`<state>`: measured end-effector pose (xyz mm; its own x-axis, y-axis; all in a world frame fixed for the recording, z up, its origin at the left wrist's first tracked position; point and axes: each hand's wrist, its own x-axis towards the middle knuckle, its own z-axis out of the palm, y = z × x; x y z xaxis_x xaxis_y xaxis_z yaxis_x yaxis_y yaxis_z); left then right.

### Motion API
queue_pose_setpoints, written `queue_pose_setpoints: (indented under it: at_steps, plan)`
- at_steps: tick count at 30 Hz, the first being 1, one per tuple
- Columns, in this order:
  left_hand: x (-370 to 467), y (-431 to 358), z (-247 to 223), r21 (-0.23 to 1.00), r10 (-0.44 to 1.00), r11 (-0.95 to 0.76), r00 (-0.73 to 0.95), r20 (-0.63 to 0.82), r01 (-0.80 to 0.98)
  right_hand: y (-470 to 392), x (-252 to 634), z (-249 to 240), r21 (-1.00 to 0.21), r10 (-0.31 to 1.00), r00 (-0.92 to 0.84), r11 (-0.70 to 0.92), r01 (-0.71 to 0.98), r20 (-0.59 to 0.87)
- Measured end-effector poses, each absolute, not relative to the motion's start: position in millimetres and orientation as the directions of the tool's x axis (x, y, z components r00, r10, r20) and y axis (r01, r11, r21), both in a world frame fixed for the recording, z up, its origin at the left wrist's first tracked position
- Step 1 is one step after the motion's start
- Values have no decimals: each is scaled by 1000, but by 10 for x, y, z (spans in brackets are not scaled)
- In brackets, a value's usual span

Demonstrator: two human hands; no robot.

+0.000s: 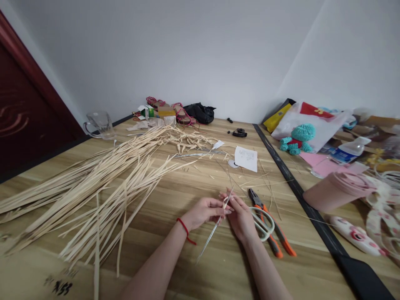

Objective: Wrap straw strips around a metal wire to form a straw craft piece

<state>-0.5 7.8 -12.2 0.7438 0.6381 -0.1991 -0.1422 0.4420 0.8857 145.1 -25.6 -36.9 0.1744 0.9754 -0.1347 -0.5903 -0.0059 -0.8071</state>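
Head view: our left hand (204, 212) and right hand (243, 220) together pinch thin wires (210, 237) slanting away rightward, near end closer to our left

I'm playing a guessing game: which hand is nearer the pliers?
Right. The right hand is just left of the pliers; the left hand is farther left, beyond the right hand.

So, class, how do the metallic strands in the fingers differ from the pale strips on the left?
The metallic strands look silvery grey; the pale strips are straw-coloured. The strands form one slim bunch, while the strips spread in larger heaps. The strands are held in the left hand and right hand, whereas the strips lie on the table. Both are long and thin.
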Motion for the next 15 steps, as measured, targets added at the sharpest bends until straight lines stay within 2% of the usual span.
queue_pose_setpoints:
  at_steps: [2,5,8,11,15]
  plan:
    - [-11,95,-138,890,675,422,716,-181,-172,-251,1434,-393,-875,961,263,56,-480,-83]
    - [-12,109,-168,898,709,397,685,-168,-190,-247,1423,-438,-974,910,415,81,-210,-14]
    - [-4,109,-184,909,719,382,672,-179,-165,-254,1422,-465,-998,884,466,48,-30,28]
    - [3,104,-180,927,719,350,672,-175,-134,-265,1420,-460,-996,895,446,50,-76,11]
    - [5,102,-170,944,719,311,677,-156,-113,-269,1411,-444,-941,928,364,52,-333,-78]
